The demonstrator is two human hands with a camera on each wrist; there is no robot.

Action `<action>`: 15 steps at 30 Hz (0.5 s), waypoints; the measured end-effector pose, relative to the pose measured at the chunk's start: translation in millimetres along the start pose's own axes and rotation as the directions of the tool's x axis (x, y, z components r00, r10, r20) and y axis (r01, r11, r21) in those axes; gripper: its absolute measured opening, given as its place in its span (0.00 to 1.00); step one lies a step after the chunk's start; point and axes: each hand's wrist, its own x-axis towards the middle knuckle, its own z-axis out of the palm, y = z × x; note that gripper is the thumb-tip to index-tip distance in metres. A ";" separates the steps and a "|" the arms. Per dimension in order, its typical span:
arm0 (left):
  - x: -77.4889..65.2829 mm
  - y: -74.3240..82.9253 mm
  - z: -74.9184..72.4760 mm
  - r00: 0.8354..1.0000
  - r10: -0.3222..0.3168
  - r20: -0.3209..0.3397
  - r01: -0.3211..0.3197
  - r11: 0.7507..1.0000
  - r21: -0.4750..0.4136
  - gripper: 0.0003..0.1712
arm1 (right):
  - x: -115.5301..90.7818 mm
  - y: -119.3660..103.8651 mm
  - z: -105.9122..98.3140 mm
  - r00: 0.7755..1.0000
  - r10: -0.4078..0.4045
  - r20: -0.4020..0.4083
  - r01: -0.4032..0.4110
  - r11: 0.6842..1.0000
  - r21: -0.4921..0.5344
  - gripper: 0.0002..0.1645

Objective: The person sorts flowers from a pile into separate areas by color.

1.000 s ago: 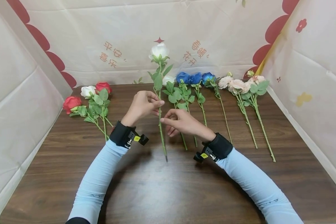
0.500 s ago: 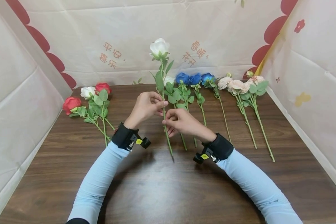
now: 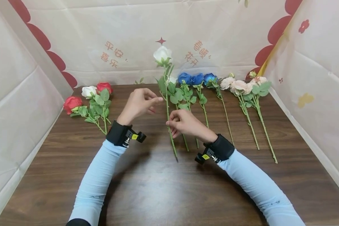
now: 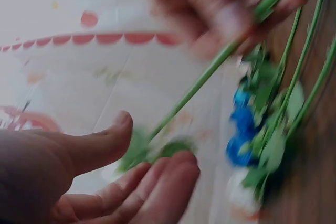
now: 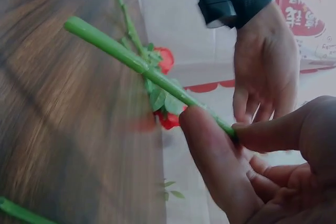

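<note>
A white rose (image 3: 162, 55) on a long green stem stands nearly upright above the middle of the table. My right hand (image 3: 183, 124) pinches its stem between thumb and forefinger, below the leaves; the right wrist view shows the pinched stem (image 5: 123, 53) close up. Just left of the stem is my left hand (image 3: 141, 102), its fingers apart and holding nothing. In the left wrist view that left hand (image 4: 131, 182) has thumb and fingers spread, with the rose's leaves blurred behind them.
At the left of the table lie red roses (image 3: 72, 104) and a white rose (image 3: 88, 92). Blue roses (image 3: 197, 79) lie at the back, right of centre, with pale pink flowers (image 3: 240, 86) farther right. A printed cloth (image 3: 147, 28) walls the table's back.
My left hand has let go of the stem and drawn back to the left. The rose, held by my right hand, has shifted slightly right and tipped a little left.
</note>
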 end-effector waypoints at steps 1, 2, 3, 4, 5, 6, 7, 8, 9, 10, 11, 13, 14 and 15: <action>0.6 -1.2 -6.6 1.000 -0.010 -0.021 0.010 1.000 0.025 0.20 | 1.6 1.8 0.6 1.000 0.017 -0.009 -0.017 1.000 -0.010 0.09; 1.1 -2.4 -13.4 0.999 -0.016 -0.042 0.018 0.999 0.041 0.21 | 3.6 3.8 1.5 0.999 0.033 -0.018 -0.033 0.999 -0.021 0.09; 1.2 -3.7 -20.1 0.998 -0.019 -0.062 0.022 0.998 0.052 0.21 | 5.9 5.9 2.7 0.999 0.046 -0.023 -0.047 0.998 -0.029 0.09; 1.0 -5.0 -26.7 0.997 -0.024 -0.080 0.028 0.998 0.052 0.22 | 8.9 8.1 4.2 0.998 0.058 -0.024 -0.058 0.997 -0.040 0.09; 0.3 -6.1 -32.8 0.995 -0.029 -0.098 0.033 0.999 0.041 0.22 | 12.3 10.1 5.9 0.997 0.069 -0.022 -0.070 0.996 -0.048 0.09; -0.8 -7.1 -38.5 0.993 -0.033 -0.115 0.036 0.999 0.025 0.22 | 15.9 11.3 7.8 0.997 0.078 -0.018 -0.079 0.995 -0.061 0.09; -2.5 -8.1 -44.0 0.991 -0.036 -0.131 0.037 0.999 0.008 0.23 | 20.3 12.7 9.5 0.997 0.082 -0.013 -0.082 0.994 -0.078 0.10; -4.4 -8.7 -48.9 0.988 -0.040 -0.146 0.038 0.999 -0.016 0.24 | 24.5 13.2 11.2 0.996 0.084 -0.007 -0.084 0.992 -0.098 0.10; -6.6 -9.2 -53.1 0.986 -0.046 -0.160 0.041 0.999 -0.036 0.24 | 28.9 13.4 12.3 0.996 0.086 0.000 -0.085 0.989 -0.122 0.11; -8.9 -9.5 -56.8 0.984 -0.050 -0.173 0.043 0.998 -0.047 0.25 | 33.3 13.2 13.3 0.996 0.090 0.005 -0.088 0.986 -0.144 0.13; -11.1 -9.6 -59.9 0.982 -0.051 -0.184 0.042 0.998 -0.052 0.25 | 37.5 12.8 13.9 0.995 0.094 0.015 -0.090 0.982 -0.166 0.14; -15.0 -9.2 -64.3 0.979 -0.051 -0.197 0.041 0.998 -0.055 0.26 | 45.7 11.9 14.3 0.995 0.099 0.029 -0.091 0.975 -0.204 0.20; -16.1 -9.2 -65.8 0.978 -0.050 -0.203 0.042 0.998 -0.046 0.26 | 49.2 11.1 14.2 0.994 0.106 0.036 -0.095 0.970 -0.224 0.21; -17.0 -9.1 -66.8 0.977 -0.049 -0.206 0.043 0.998 -0.034 0.26 | 52.6 10.7 13.7 0.993 0.115 0.042 -0.101 0.966 -0.238 0.23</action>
